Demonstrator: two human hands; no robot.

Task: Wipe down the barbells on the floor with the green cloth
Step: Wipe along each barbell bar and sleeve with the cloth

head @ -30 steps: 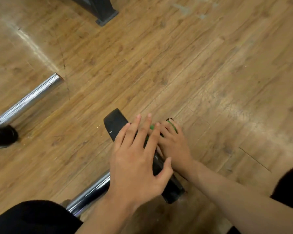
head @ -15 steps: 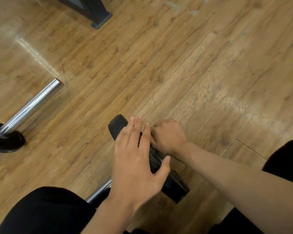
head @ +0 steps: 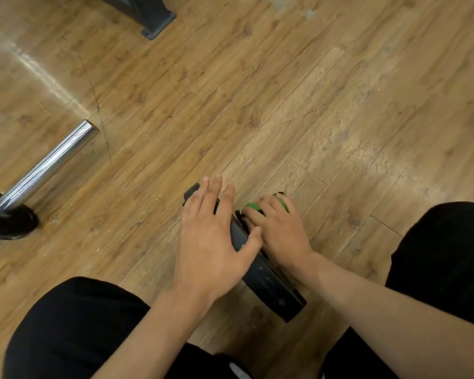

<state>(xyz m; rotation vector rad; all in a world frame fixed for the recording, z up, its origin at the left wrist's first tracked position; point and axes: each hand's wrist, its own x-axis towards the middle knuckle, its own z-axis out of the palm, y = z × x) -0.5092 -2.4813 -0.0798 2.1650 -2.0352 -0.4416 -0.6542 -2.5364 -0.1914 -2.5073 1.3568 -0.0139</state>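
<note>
Worn wood-plank floor, chrome barbell sleeve at left, dark rack foot up top. The black plate sits on edge by the knees. The left hand is spread flat on it, and the right hand is curled over the green cloth against it.

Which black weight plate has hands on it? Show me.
The black weight plate at bottom centre, under the left hand and the right hand with green cloth; the other black plate, on the chrome bar, is untouched.
</note>
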